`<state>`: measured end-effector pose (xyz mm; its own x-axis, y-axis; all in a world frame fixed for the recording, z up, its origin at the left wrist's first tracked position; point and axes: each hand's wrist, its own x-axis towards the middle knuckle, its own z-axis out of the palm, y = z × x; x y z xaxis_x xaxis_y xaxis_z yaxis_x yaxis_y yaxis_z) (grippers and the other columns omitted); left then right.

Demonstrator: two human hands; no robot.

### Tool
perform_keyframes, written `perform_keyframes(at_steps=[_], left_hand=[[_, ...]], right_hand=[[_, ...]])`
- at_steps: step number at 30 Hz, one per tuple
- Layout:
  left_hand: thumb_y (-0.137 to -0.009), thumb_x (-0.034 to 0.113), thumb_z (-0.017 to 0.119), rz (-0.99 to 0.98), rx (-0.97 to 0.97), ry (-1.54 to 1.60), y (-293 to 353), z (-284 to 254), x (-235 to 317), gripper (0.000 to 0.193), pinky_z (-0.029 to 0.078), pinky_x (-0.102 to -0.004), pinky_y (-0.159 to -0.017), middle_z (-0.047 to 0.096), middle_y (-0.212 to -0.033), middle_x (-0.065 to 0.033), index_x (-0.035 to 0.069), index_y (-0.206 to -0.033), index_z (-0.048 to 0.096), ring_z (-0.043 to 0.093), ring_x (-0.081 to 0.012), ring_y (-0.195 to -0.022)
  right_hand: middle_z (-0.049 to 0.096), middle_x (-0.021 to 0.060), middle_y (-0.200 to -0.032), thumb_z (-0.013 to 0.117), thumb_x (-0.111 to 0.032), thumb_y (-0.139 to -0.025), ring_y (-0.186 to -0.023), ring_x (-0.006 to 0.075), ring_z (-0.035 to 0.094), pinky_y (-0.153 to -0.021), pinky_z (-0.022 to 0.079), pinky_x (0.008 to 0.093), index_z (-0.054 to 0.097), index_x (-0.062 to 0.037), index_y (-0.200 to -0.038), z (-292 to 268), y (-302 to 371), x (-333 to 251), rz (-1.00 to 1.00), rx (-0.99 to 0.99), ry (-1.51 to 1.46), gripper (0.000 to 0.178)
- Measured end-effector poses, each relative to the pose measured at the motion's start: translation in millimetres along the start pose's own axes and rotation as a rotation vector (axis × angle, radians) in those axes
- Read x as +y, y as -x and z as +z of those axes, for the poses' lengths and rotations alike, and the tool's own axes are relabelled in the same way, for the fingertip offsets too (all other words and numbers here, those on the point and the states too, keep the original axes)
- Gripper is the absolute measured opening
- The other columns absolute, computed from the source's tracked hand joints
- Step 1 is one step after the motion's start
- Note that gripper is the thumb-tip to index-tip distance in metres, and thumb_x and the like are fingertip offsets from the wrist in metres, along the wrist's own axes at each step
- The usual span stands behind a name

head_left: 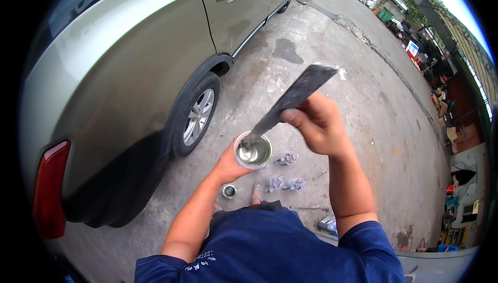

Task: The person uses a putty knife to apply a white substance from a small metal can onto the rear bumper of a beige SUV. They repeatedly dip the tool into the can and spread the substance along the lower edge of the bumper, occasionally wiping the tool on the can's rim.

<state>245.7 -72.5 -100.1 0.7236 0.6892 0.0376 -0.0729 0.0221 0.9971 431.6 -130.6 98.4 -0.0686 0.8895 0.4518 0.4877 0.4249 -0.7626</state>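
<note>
My left hand (228,163) is wrapped round the side of a clear plastic cup (268,157), held upright in front of my body. A shiny, greenish-silver liquid, which looks like paint, lies in the cup. In my right hand (320,127) is a long, flat, dark grey stirring stick (295,94), gripped between thumb and fingers. The stick slants down to the left, and its coated lower tip reaches the cup's mouth. Whether the tip touches the liquid is hard to tell. The fingers behind the cup are partly hidden.
A grey-beige car (129,65) with a rear wheel (199,112) stands close on my left. An open can (229,191) and several crumpled grey wads (275,182) lie on the concrete near my feet. Piled goods (441,101) line the far right edge.
</note>
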Motion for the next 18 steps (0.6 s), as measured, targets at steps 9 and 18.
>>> perform_keyframes(at_steps=[9,18], left_hand=[[-0.062,0.011,0.088,0.021,0.054,-0.011,1,-8,-1,0.082,0.043,-0.0354,-0.104,0.058,-0.13,-0.0088,0.005,-0.134,0.049,0.055,-0.0197,-0.121],[-0.065,0.008,0.085,0.019,0.189,-0.004,0,-12,-23,0.078,0.044,-0.0355,-0.102,0.06,-0.127,-0.0103,0.004,-0.133,0.048,0.057,-0.0203,-0.119]], right_hand=[[0.067,0.0088,-0.096,0.063,-0.004,-0.093,-0.087,0.017,0.063,-0.076,0.051,0.0313,0.06,0.0016,-0.102,-17,-1,4,0.003,-0.024,-0.199,0.011],[0.065,0.0119,-0.095,0.057,-0.005,-0.097,-0.084,0.0177,0.065,-0.078,0.053,0.0315,0.052,0.0025,-0.108,15,49,12,0.087,0.131,0.005,0.014]])
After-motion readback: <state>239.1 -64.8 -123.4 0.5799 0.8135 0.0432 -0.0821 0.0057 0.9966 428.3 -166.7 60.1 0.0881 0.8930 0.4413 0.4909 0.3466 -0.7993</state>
